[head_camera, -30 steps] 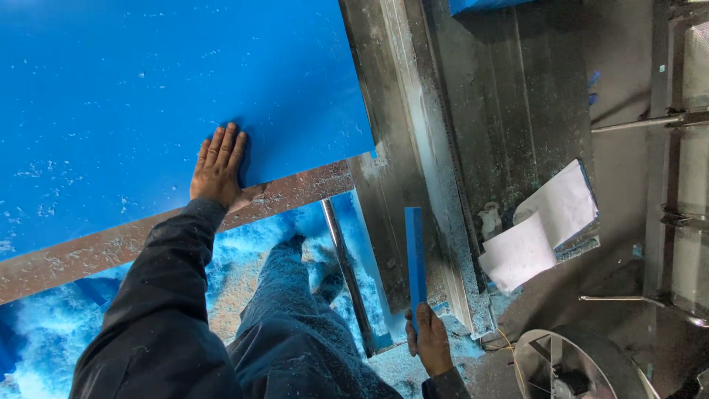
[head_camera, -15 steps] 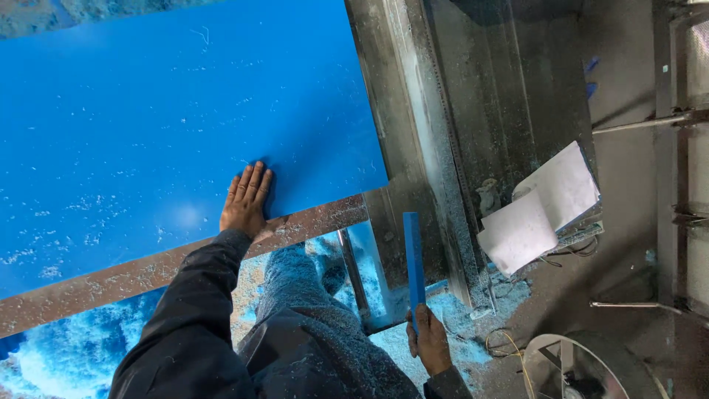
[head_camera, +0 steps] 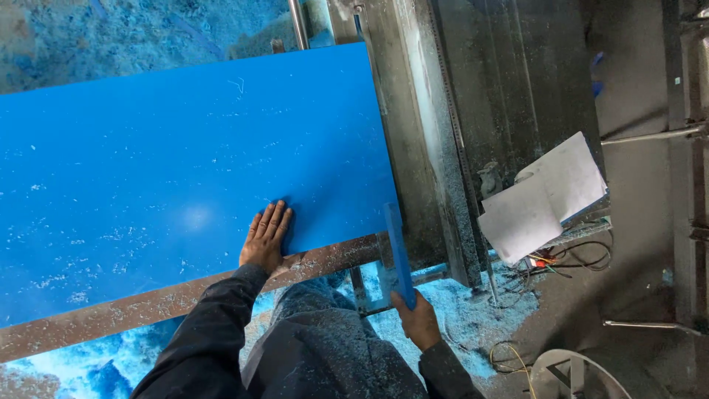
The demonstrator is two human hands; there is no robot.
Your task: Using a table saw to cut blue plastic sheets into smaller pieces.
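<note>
Big blue sheet [head_camera: 185,185] lying flat on the cutting table, near edge resting along a rusty metal rail [head_camera: 148,303]. Right edge of the sheet up against the grey dusty saw frame [head_camera: 436,148]. Looks as if a cut is already made: a thin blue strip [head_camera: 397,251] is apart from the sheet, by its near right corner. Lots of blue crumbs on the floor [head_camera: 473,318] and white dust on the sheet, so some sawing seems done. Most of the sheet is in one piece, so maybe more left to cut; hard to be sure.

Left hand [head_camera: 264,240] pressed flat on the sheet at its near edge, fingers [head_camera: 273,218] spread and straight, not gripping anything. Sheet is right under the palm, touching it.

Right hand [head_camera: 417,321] closed around the near end of the strip, fingers curled on it. Strip pointing away from the body, far end just beside the sheet's right edge; touching or not, cannot tell.

White papers [head_camera: 546,196] lying on the right side of the frame, well apart from both hands.
</note>
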